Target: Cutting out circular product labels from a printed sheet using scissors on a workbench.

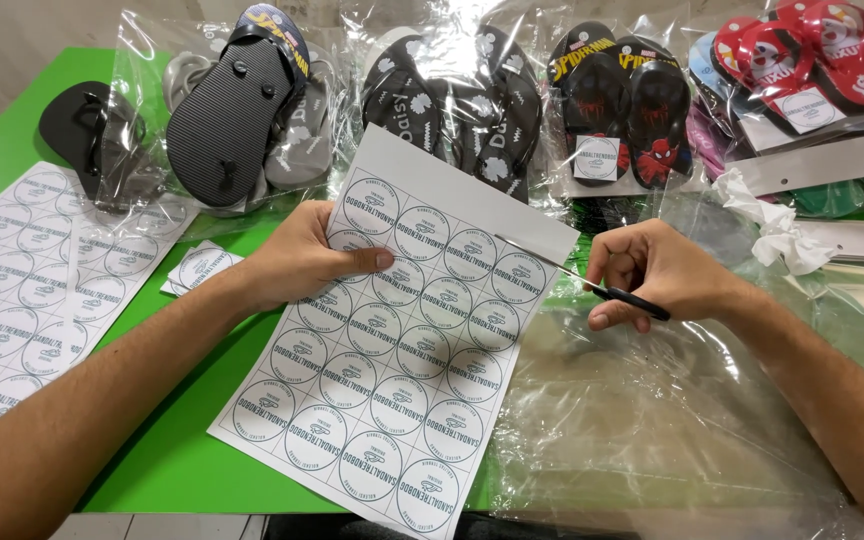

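Lying at the left edge of the green desk point(167, 465), one white paper sheet of round printed labels point(27, 290) is cut off by the frame. Left hand point(302, 258) pinches the second white label sheet point(402, 340), thumb on top, near the desk's middle; its fingers are hidden beneath. Right hand point(652, 275) closes around one pair of black-handled scissors point(582, 280), blades at the sheet's right edge. Five clear plastic bags of flip-flops point(242, 110) line the far edge.

1. Label sheet point(402, 350): white paper printed with a grid of round labels, held tilted above the green table, uncut.
2. Scissors point(592, 285): black handles, slim blades open at the sheet's right edge.
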